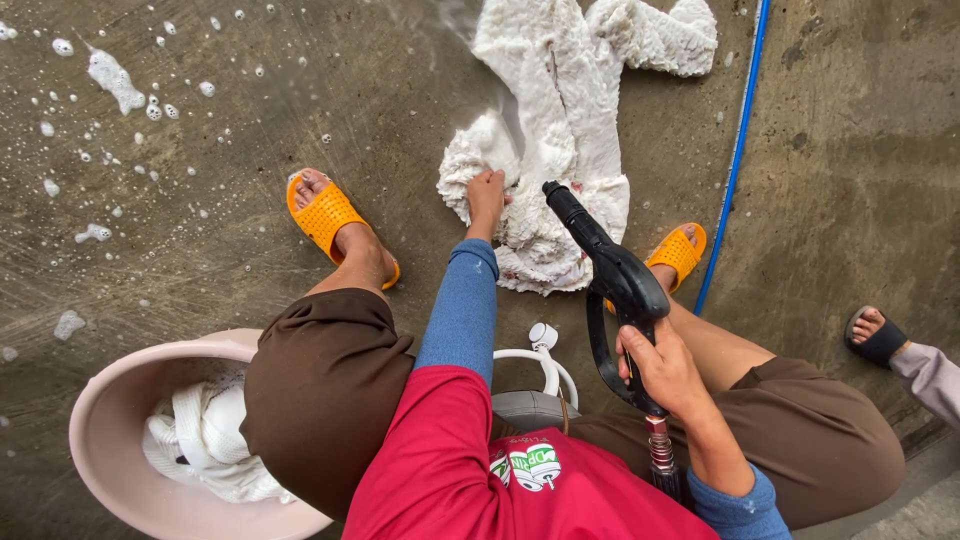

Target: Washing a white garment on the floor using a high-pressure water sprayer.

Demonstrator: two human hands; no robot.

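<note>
Pink basin (105, 420) sits near left, holding wet white cloth. I see my right hand (665, 370) wrapped tight around the black spray gun (610, 275), nozzle aimed at the white towel (560, 140) on wet concrete. My left hand (487, 195) pinches the towel's near edge, pinning it. A blue hose (735, 150) runs far right.

1. Wet grey concrete floor (200, 250), scuffed and streaked, under even daylight.
2. White soap foam flecks (115, 80) scattered at upper left.
3. Thin blue hose (735, 160) running across the floor at right.
4. Pale pink plastic basin (110, 430) at lower left.
</note>
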